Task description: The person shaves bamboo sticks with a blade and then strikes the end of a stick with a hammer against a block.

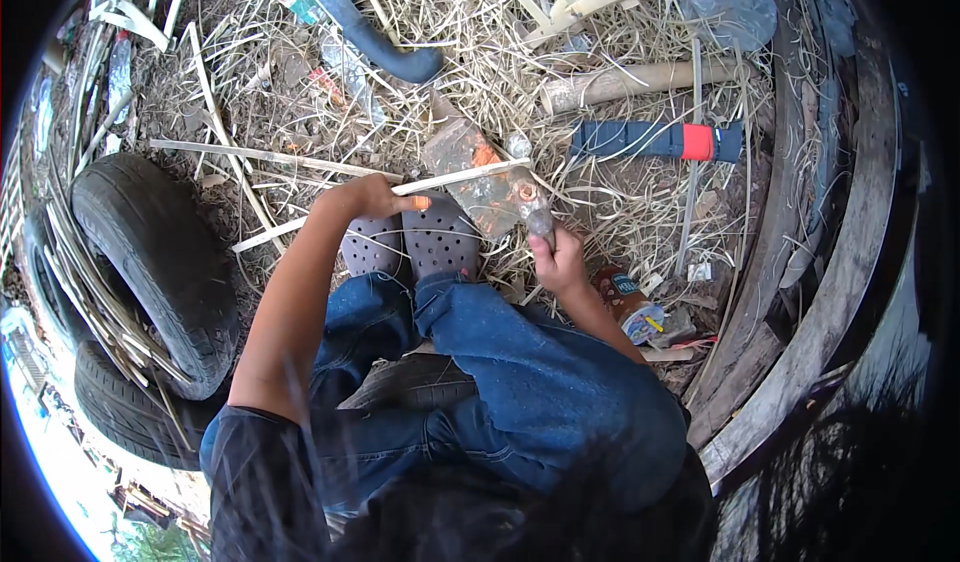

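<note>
My left hand [372, 200] is closed around a pale split-wood strip [465, 175], which slants up to the right across the space above my shoes. My right hand [562, 262] grips a short, thick grey-brown tool [528, 198] with an orange ring on it; its exact kind is unclear. The strip's right end meets or overlaps the tool's far end; I cannot tell whether they touch. Beneath them on the ground lies a flat brownish slab [452, 147] with orange marks. My grey clogs [440, 237] stand just under the strip.
Shavings litter the ground. Black tyres [150, 262] stand at left beside bundled strips. Beyond my hands lie a dark curved tube [375, 37], a round wooden stick [640, 84] and a blue sheath-like piece with a red band [650, 140]. A brown container [620, 294] sits beside my right forearm; weathered planks [840, 302] edge the right.
</note>
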Tool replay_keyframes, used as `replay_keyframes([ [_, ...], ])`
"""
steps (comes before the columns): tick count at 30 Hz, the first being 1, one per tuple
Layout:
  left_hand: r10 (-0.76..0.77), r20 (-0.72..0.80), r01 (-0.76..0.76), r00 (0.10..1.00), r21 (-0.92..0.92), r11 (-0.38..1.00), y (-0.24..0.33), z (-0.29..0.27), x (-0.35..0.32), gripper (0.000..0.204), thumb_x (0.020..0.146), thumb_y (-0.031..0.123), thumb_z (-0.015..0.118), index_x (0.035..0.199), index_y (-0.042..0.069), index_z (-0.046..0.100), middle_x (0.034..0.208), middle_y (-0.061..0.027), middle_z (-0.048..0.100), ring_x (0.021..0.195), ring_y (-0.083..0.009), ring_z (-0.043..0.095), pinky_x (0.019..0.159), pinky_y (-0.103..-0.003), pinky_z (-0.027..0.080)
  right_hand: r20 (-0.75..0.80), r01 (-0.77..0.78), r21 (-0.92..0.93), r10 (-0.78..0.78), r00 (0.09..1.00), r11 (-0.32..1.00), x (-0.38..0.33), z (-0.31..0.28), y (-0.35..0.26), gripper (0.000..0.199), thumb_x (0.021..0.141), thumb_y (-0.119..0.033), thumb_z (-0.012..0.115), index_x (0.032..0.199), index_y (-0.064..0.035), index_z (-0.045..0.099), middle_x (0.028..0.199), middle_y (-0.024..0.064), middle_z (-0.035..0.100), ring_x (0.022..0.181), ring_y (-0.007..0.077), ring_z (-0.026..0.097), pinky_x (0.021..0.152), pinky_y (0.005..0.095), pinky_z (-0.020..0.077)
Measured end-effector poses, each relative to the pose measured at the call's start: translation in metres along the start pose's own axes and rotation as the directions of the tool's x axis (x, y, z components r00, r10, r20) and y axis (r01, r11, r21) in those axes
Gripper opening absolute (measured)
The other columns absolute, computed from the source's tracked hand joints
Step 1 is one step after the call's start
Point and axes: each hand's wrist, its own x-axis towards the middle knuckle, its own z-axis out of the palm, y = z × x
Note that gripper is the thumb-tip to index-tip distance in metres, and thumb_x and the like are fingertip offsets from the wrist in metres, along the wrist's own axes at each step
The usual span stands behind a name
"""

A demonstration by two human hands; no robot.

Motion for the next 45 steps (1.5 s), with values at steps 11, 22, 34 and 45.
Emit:
replay_keyframes([
  [11, -0.205, 0.126, 0.203, 0.971, 0.025, 0.979, -0.004, -0.006, 0.016, 0.097, 0.066, 0.087, 0.051, 0.132, 0.015, 0.056, 0.119, -0.0219, 0.062, 0.113, -0.0388, 0.057, 0.098, -0.046, 0.043, -0.002, -0.094, -0.082, 0.094, 0.996, 0.992, 0.016, 0.002, -0.012, 0.027, 0.090, -0.027, 0.060, 0.091, 0.0001, 0.063, 0.062, 0.0175, 0.059, 0.059, 0.0373, 0.063, 0.055, 0.0417, 0.0486],
  [22, -0.015, -0.012, 0.014, 1.000, -0.014, 1.000, 0.004, 0.000, 0.006, 0.101, 0.061, 0.089, 0.053, 0.122, 0.010, 0.063, 0.110, -0.0220, 0.066, 0.109, -0.0387, 0.060, 0.095, -0.046, 0.045, -0.067, 0.387, -0.117, -0.396, 0.916, 0.915, 0.008, -0.023, -0.016, 0.030, 0.086, -0.029, 0.062, 0.083, 0.0010, 0.062, 0.065, 0.0175, 0.060, 0.057, 0.0387, 0.060, 0.055, 0.0425, 0.0480],
  [34, -0.083, -0.079, 0.083, 0.993, 0.001, 0.997, -0.004, 0.006, 0.008, 0.089, 0.067, 0.084, 0.056, 0.104, 0.004, 0.070, 0.094, -0.0226, 0.068, 0.093, -0.0370, 0.065, 0.087, -0.046, 0.049, 0.093, -0.203, -0.259, 0.234, 0.968, 0.944, 0.026, -0.017, -0.036, 0.030, 0.090, -0.027, 0.058, 0.088, 0.0021, 0.064, 0.065, 0.0152, 0.061, 0.057, 0.0331, 0.063, 0.054, 0.0397, 0.0473],
  [45, -0.071, -0.244, 0.076, 0.967, 0.011, 0.997, -0.004, 0.016, 0.005, 0.087, 0.068, 0.082, 0.057, 0.090, -0.001, 0.071, 0.080, -0.0255, 0.066, 0.085, -0.0383, 0.066, 0.080, -0.047, 0.050, -0.101, 0.065, 0.010, -0.064, 0.993, 0.998, 0.008, -0.024, -0.030, 0.028, 0.089, -0.026, 0.059, 0.085, 0.0006, 0.061, 0.065, 0.0196, 0.058, 0.059, 0.0399, 0.059, 0.054, 0.0434, 0.0443],
])
